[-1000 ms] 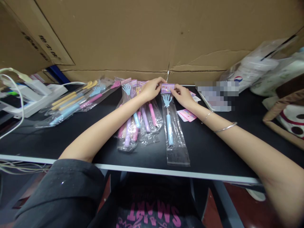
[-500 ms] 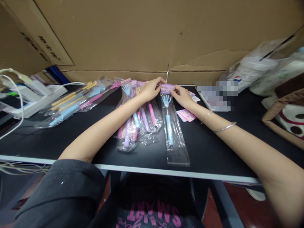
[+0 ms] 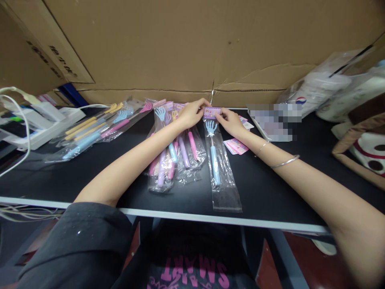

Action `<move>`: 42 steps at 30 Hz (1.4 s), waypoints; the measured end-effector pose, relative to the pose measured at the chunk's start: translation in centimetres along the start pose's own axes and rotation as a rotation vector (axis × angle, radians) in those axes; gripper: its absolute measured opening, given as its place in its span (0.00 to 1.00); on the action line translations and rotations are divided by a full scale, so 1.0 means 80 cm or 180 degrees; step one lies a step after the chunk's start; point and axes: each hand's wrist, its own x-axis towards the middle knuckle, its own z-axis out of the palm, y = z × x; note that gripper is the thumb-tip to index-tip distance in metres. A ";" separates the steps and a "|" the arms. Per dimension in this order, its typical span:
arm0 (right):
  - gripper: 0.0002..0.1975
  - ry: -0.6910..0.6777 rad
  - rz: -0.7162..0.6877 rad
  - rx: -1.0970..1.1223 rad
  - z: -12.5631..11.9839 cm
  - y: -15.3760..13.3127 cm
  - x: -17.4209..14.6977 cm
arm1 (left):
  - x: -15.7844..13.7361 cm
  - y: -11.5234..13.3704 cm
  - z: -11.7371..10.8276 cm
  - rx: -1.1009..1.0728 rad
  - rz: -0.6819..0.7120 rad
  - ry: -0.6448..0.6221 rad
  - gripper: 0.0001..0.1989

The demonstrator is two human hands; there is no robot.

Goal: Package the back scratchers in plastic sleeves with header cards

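A light-blue back scratcher (image 3: 215, 164) lies in a clear plastic bag (image 3: 227, 200) on the black table, its claw end toward the back. Across the bag's top sits a purple-pink header card (image 3: 211, 112). My left hand (image 3: 192, 114) pinches the card's left end, and my right hand (image 3: 230, 122) pinches its right end. Below my left wrist lies a pile of bagged back scratchers (image 3: 184, 150) in purple, pink and blue. Loose printed cards (image 3: 236, 146) rest beneath and beside my right hand.
More bagged back scratchers (image 3: 90, 128) in yellow, blue and pink lie at the left, beside a white power strip (image 3: 45, 124) with cables. On the right are a partly blurred flat object (image 3: 270, 124), a bagged cup (image 3: 319, 88) and a brown-handled bag (image 3: 369, 140). Cardboard (image 3: 192, 48) walls the back.
The bag with the blue back scratcher has shifted very slightly toward the table's front edge. Both hands keep their places on the header card.
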 end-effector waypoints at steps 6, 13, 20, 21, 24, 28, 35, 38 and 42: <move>0.13 0.0047 -0.0022 0.0068 0.002 0.002 0.001 | -0.002 0.001 -0.002 -0.0063 0.0003 -0.0040 0.18; 0.12 0.0053 -0.0052 0.0050 0.003 0.003 0.001 | 0.000 -0.003 0.003 0.0030 0.0015 0.0035 0.16; 0.13 0.0022 -0.0018 0.0051 0.001 0.000 0.000 | -0.001 -0.001 0.002 0.0142 -0.0038 0.0035 0.16; 0.13 0.0024 -0.0021 0.0040 0.000 -0.001 -0.001 | -0.001 -0.001 0.002 0.0145 -0.0052 0.0028 0.16; 0.13 0.0023 -0.0055 0.0016 0.000 -0.001 -0.001 | -0.001 -0.001 0.002 0.0134 -0.0078 0.0023 0.16; 0.13 0.0004 -0.0028 -0.0012 0.000 0.000 -0.001 | -0.001 -0.004 0.002 0.0117 -0.0048 0.0032 0.16; 0.13 -0.0041 -0.0041 0.0007 -0.002 -0.001 -0.001 | -0.001 -0.002 0.001 0.0108 -0.0077 -0.0021 0.16; 0.14 -0.0039 -0.0075 -0.0021 -0.002 -0.001 -0.001 | -0.002 -0.001 0.000 0.0085 -0.0071 -0.0025 0.16; 0.14 -0.0018 -0.0110 -0.0031 0.000 0.000 -0.001 | -0.002 -0.001 0.000 0.0103 -0.0104 -0.0015 0.16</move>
